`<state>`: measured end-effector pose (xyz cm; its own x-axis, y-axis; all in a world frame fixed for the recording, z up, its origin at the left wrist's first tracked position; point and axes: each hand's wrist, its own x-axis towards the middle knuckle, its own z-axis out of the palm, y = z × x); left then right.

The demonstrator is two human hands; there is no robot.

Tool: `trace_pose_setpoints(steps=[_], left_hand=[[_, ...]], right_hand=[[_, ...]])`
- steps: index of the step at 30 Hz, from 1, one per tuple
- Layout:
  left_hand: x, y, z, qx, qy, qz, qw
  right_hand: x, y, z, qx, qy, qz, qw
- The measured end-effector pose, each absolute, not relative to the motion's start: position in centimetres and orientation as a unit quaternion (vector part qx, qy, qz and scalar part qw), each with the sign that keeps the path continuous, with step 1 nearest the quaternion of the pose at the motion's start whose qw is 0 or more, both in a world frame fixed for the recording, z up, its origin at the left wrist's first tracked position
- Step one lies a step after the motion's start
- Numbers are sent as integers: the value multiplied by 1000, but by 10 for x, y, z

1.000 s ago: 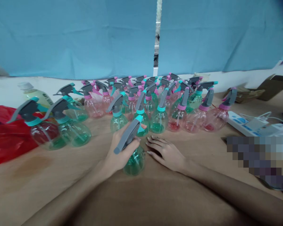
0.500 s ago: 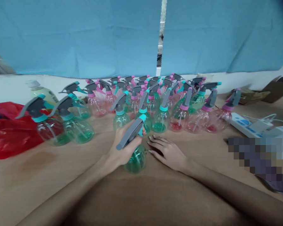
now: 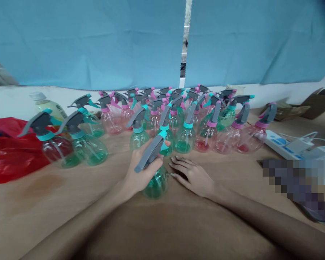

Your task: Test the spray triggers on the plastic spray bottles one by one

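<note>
My left hand [image 3: 142, 164] is wrapped round the neck of a spray bottle [image 3: 155, 184] with a clear green body, a grey head and a turquoise nozzle. The hand covers its collar and much of its trigger. My right hand [image 3: 192, 174] lies palm down on the wooden table [image 3: 162, 227], just right of that bottle, fingers stretched out and holding nothing. Close behind the hands stand more green spray bottles [image 3: 183, 141] with turquoise collars. Pink spray bottles [image 3: 206, 139] continue that row to the right.
Several more spray bottles crowd the back. Two green spray bottles [image 3: 90, 150] stand at the left, beside a red plastic bag [image 3: 16, 155] and a white-capped bottle [image 3: 47, 108]. A power strip [image 3: 281, 142] with plugs and a pixelated patch are at the right. A blue cloth [image 3: 97, 43] hangs behind.
The fingertips of my left hand have shifted slightly at the trigger, and the grey head has tilted or moved a little. My right hand stays where it was.
</note>
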<state>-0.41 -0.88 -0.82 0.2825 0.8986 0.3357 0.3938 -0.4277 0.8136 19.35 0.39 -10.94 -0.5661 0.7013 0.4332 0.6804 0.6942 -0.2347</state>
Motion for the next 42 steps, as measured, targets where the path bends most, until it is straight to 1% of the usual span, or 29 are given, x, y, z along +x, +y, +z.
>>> trace_pose_setpoints(steps=[11, 23, 34, 42], left_hand=[[-4, -8, -7, 750, 440, 406, 281], [-4, -7, -7, 750, 436, 408, 284], [-7, -6, -7, 756, 433, 410, 270], [-11, -1, -8, 769, 402, 400, 294]], right_hand=[[193, 4, -110, -393, -886, 21, 246], [194, 5, -112, -389, -882, 29, 265], [194, 5, -111, -367, -895, 48, 250], [194, 5, -109, -356, -901, 59, 241]])
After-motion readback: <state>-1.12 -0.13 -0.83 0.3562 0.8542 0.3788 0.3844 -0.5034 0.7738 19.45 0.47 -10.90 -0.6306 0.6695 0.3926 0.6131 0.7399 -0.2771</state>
